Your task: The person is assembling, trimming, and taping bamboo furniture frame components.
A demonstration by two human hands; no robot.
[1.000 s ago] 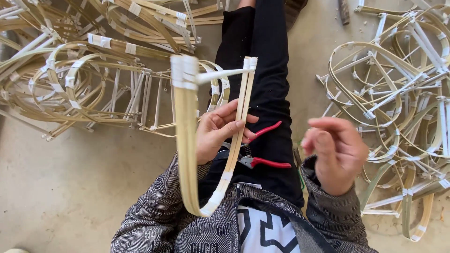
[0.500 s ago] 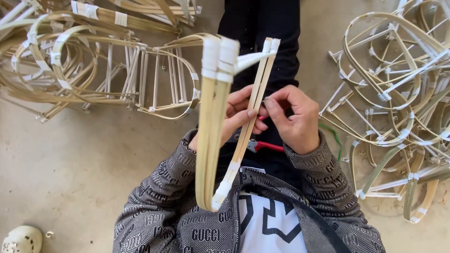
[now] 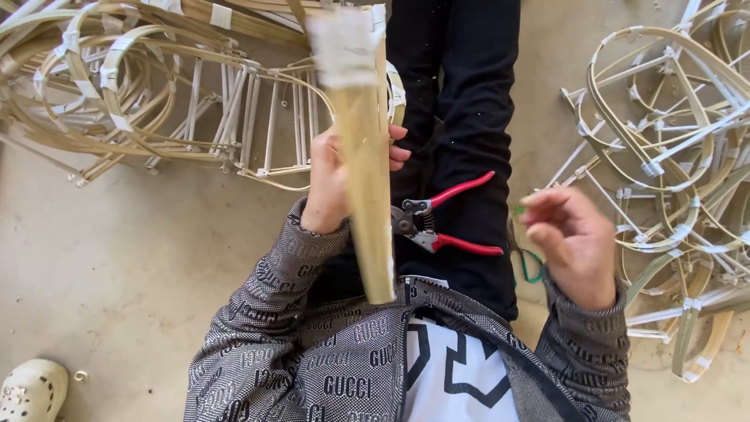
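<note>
My left hand [image 3: 332, 184] grips a bent bamboo frame [image 3: 367, 180], held edge-on and upright in front of me, its top wrapped in white tape [image 3: 344, 47]. My right hand [image 3: 570, 238] hovers to the right above my thigh, fingers loosely curled with thumb and forefinger pinched; I cannot tell whether anything is between them. Red-handled pruning shears [image 3: 445, 223] lie on my black trousers [image 3: 469, 117] between the two hands.
A heap of taped bamboo frames [image 3: 156, 94] lies on the concrete floor at left. Another heap of frames [image 3: 672, 156] sits at right. Green-handled scissors [image 3: 531, 266] lie by my right leg. A white clog [image 3: 31, 391] is at bottom left.
My right hand has come off the frame and moved right and down. The frame has turned edge-on in my left hand, uncovering the red shears on my lap.
</note>
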